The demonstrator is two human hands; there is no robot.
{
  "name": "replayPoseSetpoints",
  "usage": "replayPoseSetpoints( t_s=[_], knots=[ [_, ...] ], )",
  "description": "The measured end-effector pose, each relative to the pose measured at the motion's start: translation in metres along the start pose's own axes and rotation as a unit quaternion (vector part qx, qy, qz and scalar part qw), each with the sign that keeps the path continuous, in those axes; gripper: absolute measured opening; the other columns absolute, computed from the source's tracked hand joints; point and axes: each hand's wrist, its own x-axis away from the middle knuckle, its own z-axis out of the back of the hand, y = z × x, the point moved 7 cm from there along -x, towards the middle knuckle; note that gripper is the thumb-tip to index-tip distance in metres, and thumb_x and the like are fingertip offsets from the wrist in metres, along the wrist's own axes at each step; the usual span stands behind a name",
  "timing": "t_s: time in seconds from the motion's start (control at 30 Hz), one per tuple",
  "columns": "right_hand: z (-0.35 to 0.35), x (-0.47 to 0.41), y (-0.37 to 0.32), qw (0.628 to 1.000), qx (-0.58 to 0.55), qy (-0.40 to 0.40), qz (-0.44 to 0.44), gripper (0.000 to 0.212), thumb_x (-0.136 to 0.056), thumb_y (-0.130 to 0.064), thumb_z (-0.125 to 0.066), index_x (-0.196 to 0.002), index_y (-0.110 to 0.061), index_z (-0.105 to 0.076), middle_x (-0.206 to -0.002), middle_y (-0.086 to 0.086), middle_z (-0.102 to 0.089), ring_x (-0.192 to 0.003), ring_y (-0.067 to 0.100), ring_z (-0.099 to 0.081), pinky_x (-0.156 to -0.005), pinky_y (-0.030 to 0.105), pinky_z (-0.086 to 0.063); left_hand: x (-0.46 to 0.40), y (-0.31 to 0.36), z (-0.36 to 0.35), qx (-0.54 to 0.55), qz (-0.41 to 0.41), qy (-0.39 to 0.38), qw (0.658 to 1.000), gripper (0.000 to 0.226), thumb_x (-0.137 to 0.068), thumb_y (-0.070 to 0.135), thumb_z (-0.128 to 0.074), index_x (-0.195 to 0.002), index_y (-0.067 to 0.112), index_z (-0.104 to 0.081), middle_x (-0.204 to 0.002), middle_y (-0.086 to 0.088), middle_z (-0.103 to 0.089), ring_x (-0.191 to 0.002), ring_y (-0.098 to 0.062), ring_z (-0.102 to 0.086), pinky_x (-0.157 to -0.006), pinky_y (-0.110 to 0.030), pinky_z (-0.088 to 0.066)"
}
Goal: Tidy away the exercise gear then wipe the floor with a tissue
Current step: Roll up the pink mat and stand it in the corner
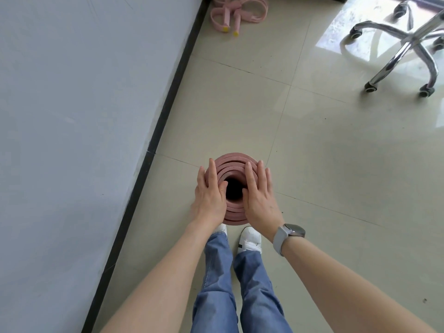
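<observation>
A rolled-up pink exercise mat (234, 162) stands on end on the tiled floor (324, 176), seen from above with its dark hollow core showing. My left hand (210, 193) presses flat on the left of the roll's top, fingers straight. My right hand (260, 193), with a grey watch on its wrist, presses flat on the right side. A pink resistance band (237, 10) with yellow tips lies on the floor by the wall, far ahead of the mat.
A grey wall (84, 116) with a black skirting board (165, 111) runs along the left. A chrome swivel-chair base (413, 44) on castors stands at the upper right. My feet in white shoes (251, 239) are just behind the mat.
</observation>
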Motion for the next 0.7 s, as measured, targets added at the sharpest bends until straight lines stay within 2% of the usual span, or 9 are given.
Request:
replayPoseSetpoints(
  t_s=[0.1,0.17,0.23,0.3,0.37,0.43,0.5,0.6,0.7],
  knots=[
    [0.017,0.000,-0.010,0.992,-0.119,0.034,-0.018,0.060,-0.094,-0.015,-0.038,-0.146,-0.024,-0.010,-0.156,0.010,0.009,-0.144,0.027,0.012,-0.119,0.042,-0.006,-0.004,-0.001,0.013,-0.037,-0.019,0.010,0.999,0.063,-0.098,0.037,-0.030,-0.148,0.027,0.007,-0.149,-0.010,-0.021,-0.130,-0.033,-0.034,-0.097,-0.045,-0.040],
    [0.023,0.009,0.000,0.980,-0.152,0.089,-0.089,0.070,-0.090,-0.020,-0.051,-0.146,-0.023,-0.010,-0.156,0.010,0.005,-0.145,0.023,0.005,-0.118,0.040,-0.011,-0.002,0.001,0.019,-0.071,-0.032,0.011,0.997,0.065,-0.098,0.038,-0.032,-0.148,0.026,0.006,-0.142,-0.010,-0.030,-0.125,-0.030,-0.036,-0.094,-0.043,-0.042],
    [0.014,0.023,0.022,0.944,-0.213,0.091,-0.235,0.078,-0.081,-0.036,-0.059,-0.144,-0.020,-0.017,-0.153,0.008,-0.019,-0.141,0.024,-0.020,-0.114,0.043,-0.026,0.000,-0.001,0.022,-0.082,-0.027,-0.007,0.996,0.070,-0.096,0.043,-0.037,-0.147,0.030,0.008,-0.134,-0.010,-0.036,-0.119,-0.028,-0.042,-0.088,-0.042,-0.045],
    [0.001,0.035,0.033,0.892,-0.296,0.077,-0.332,0.064,-0.070,-0.041,-0.057,-0.127,-0.017,-0.041,-0.125,0.005,-0.056,-0.116,0.027,-0.053,-0.101,0.049,-0.044,-0.002,-0.004,0.024,-0.063,-0.014,-0.046,0.997,0.079,-0.090,0.045,-0.047,-0.146,0.036,0.007,-0.127,-0.008,-0.039,-0.112,-0.027,-0.049,-0.088,-0.040,-0.045],
    [0.001,0.037,0.028,0.884,-0.309,0.078,-0.342,0.042,-0.075,-0.029,-0.055,-0.114,-0.017,-0.047,-0.107,0.002,-0.060,-0.101,0.024,-0.058,-0.094,0.047,-0.047,-0.008,-0.003,0.026,-0.034,-0.009,-0.083,0.996,0.084,-0.084,0.037,-0.056,-0.147,0.038,0.000,-0.130,-0.007,-0.034,-0.113,-0.027,-0.049,-0.093,-0.038,-0.044],
    [0.008,0.033,0.020,0.893,-0.299,0.079,-0.328,0.032,-0.080,-0.017,-0.053,-0.111,-0.016,-0.045,-0.109,0.006,-0.057,-0.101,0.025,-0.055,-0.094,0.045,-0.046,-0.015,0.002,0.029,-0.020,-0.021,-0.102,0.994,0.083,-0.078,0.027,-0.058,-0.146,0.038,-0.011,-0.136,-0.005,-0.031,-0.119,-0.029,-0.046,-0.099,-0.038,-0.042],
    [0.016,0.028,0.010,0.902,-0.286,0.074,-0.315,0.035,-0.079,-0.016,-0.052,-0.114,-0.015,-0.044,-0.114,0.010,-0.056,-0.105,0.028,-0.054,-0.095,0.048,-0.045,-0.020,0.010,0.036,-0.001,-0.024,-0.113,0.993,0.077,-0.075,0.022,-0.059,-0.143,0.035,-0.024,-0.136,-0.006,-0.035,-0.120,-0.031,-0.045,-0.104,-0.039,-0.039],
    [0.034,0.023,-0.002,0.914,-0.261,0.081,-0.299,0.055,-0.068,-0.033,-0.048,-0.122,-0.021,-0.044,-0.118,0.007,-0.057,-0.107,0.029,-0.055,-0.095,0.050,-0.045,-0.022,0.022,0.052,0.034,-0.016,-0.118,0.992,0.069,-0.073,0.020,-0.061,-0.137,0.030,-0.036,-0.129,-0.009,-0.044,-0.118,-0.030,-0.047,-0.106,-0.036,-0.037],
    [0.068,0.019,-0.015,0.925,-0.240,0.097,-0.278,0.056,-0.058,-0.041,-0.044,-0.114,-0.031,-0.048,-0.109,0.002,-0.061,-0.101,0.026,-0.058,-0.091,0.048,-0.047,-0.018,0.043,0.078,0.053,-0.030,-0.096,0.994,0.066,-0.073,0.020,-0.062,-0.135,0.027,-0.040,-0.128,-0.006,-0.049,-0.117,-0.022,-0.047,-0.101,-0.029,-0.037]
  ],
)
